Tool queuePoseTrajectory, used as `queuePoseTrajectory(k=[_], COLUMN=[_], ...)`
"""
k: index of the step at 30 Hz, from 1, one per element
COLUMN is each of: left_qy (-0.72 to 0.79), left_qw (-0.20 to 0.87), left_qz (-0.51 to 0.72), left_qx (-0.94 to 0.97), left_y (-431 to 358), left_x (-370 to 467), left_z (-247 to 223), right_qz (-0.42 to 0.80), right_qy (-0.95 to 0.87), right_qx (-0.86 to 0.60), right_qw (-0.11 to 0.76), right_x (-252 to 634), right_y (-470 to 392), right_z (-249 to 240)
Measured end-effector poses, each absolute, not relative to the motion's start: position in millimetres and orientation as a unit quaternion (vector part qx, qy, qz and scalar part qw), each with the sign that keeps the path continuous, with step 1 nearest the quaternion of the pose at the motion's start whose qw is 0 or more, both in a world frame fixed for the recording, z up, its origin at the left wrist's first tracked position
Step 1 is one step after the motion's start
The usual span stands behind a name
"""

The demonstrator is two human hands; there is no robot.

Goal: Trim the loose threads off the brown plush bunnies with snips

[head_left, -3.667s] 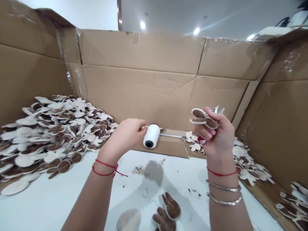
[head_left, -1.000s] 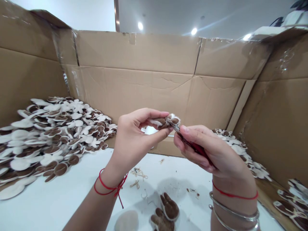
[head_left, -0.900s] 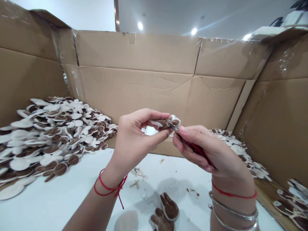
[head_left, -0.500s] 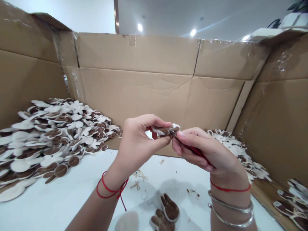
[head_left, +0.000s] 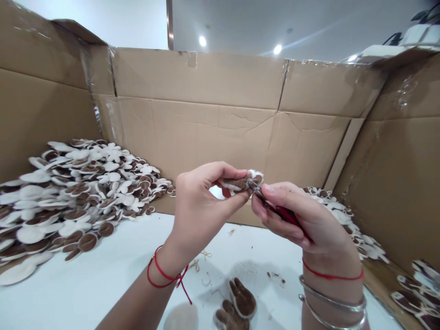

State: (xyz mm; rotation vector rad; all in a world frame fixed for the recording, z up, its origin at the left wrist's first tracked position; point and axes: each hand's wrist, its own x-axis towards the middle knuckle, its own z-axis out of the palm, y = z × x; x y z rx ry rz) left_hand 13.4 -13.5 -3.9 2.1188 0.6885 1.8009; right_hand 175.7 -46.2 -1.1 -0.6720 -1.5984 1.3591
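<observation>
Cardboard is walling off the desk; left fingers are pinching a plush piece, right fingers are gripping a red-handled tool against it, and steady pinching is probably helping tbh.

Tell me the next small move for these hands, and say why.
I'd probably ease the left hand's thumb slightly back before any squeeze: it pinches the brown-and-white plush piece close beside the metal tips of the red-handled snips, which the right hand aims at that piece.
</observation>
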Motion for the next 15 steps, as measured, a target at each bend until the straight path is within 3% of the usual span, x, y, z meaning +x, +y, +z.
queuePoseTrajectory(k=[15], left_qy=[0.211], left_qw=[0.051], left_qz=[0.608], left_qx=[0.764], left_y=[-12.5], left_x=[12.5], left_z=[-4.1], right_qz=[0.545], right_qy=[-0.649], right_qx=[-0.295], right_qw=[0.442], right_x=[183.3], right_y=[-51.1], right_z=[1.6])
